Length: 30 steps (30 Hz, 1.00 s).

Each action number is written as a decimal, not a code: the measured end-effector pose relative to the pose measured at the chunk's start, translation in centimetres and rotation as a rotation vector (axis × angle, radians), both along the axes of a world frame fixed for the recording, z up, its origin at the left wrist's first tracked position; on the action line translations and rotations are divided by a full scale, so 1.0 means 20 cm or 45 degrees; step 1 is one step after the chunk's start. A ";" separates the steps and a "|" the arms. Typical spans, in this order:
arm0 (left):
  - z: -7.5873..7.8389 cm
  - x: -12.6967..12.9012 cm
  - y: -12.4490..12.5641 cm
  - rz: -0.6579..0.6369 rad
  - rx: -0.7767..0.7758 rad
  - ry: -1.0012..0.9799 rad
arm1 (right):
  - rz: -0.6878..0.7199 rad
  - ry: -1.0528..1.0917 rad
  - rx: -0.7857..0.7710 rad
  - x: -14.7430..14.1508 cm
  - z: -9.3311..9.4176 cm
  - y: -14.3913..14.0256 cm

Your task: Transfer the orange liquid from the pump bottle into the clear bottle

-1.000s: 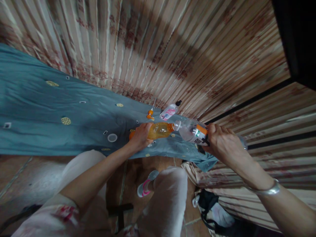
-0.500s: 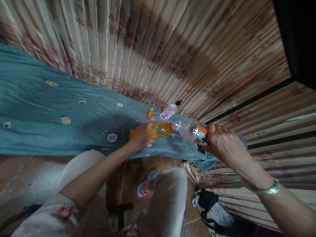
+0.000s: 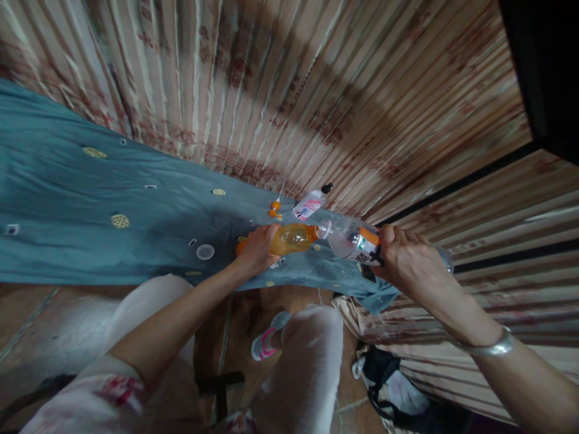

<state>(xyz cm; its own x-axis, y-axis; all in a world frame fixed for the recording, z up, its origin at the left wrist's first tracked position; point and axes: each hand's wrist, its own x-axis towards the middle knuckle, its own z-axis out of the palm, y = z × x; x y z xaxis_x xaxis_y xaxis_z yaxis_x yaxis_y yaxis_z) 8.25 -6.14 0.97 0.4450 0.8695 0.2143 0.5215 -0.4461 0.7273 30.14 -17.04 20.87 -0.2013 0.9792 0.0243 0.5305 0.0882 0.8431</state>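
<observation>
My left hand (image 3: pixel 257 248) grips an orange bottle (image 3: pixel 292 239) with amber liquid, held over the blue-grey cloth (image 3: pixel 90 199). My right hand (image 3: pixel 409 260) holds a clear bottle (image 3: pixel 353 241) with an orange and white label, tipped so that its open mouth meets the orange bottle's neck. A white round cap (image 3: pixel 205 252) lies on the cloth left of my left hand. A small orange cap (image 3: pixel 274 208) lies behind the bottles.
A small white and pink bottle with a black cap (image 3: pixel 310 205) lies on the cloth's far edge. A striped curtain (image 3: pixel 289 84) hangs behind. A black bag (image 3: pixel 398 392) sits on the floor at the lower right, beside my legs.
</observation>
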 end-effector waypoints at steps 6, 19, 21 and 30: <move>0.01 0.00 0.00 0.018 -0.003 -0.004 | 0.001 0.003 -0.010 0.02 0.01 0.00; 0.00 0.01 0.00 0.015 0.007 0.011 | 0.033 0.003 -0.018 0.03 0.01 0.00; 0.00 0.00 0.00 0.008 0.005 0.007 | 0.045 0.004 -0.029 0.04 0.01 0.00; 0.01 0.00 0.00 0.003 0.021 -0.002 | 0.083 0.001 -0.038 0.07 0.00 -0.01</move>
